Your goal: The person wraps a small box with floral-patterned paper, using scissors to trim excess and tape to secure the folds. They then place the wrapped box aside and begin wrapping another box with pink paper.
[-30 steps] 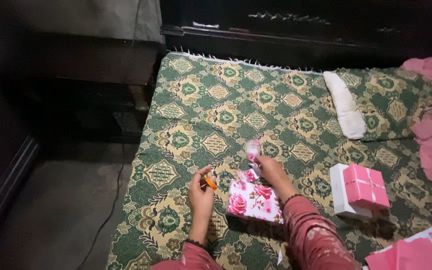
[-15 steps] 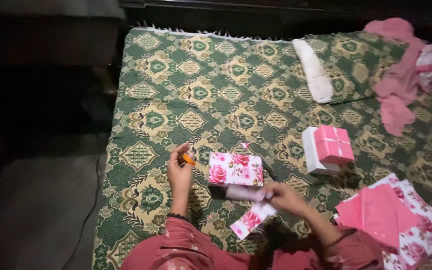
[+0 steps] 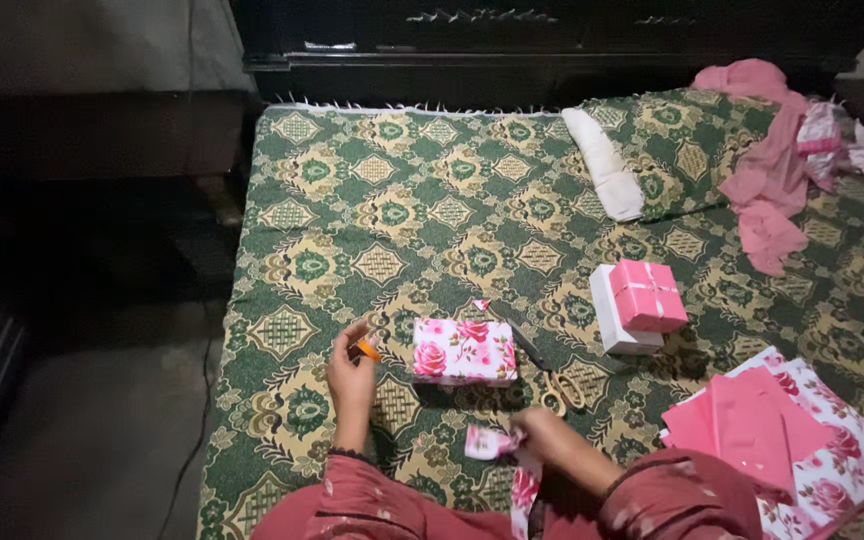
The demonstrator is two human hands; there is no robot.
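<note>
Head view, only one. Left hand (image 3: 350, 372), lower centre-left of frame, fingers pinched on a small orange object (image 3: 368, 350), prob. a tape piece or small tool, too small to tell; hovered just left of the rose-print wrapped box (image 3: 464, 351), not touching it. Box sat flat on the green patterned bedspread (image 3: 372, 200), centre of frame, w/ a small paper corner sticking up at its top edge. Right hand (image 3: 542, 440), lower centre, blurred, closed on a scrap of rose-print paper (image 3: 487, 442) near the bottom edge, well below the box. Scissors (image 3: 552, 380) lay just right of the box, blades toward it, handles lower right. Pink ribboned box (image 3: 647, 295) stacked on a white box (image 3: 612, 320), right of centre. Pink sheets over rose-print wrapping paper (image 3: 832, 470), lower right. White rolled cloth (image 3: 604, 165) & pink garment (image 3: 767, 170), upper right. Dark furniture (image 3: 552, 40) across top. To do this step well, judged: best to put the scrap aside clear of the box, steady the box w/ the free hand, press the loose corner flat before fixing it, keep folds crisp, keep scissors out of the way.
</note>
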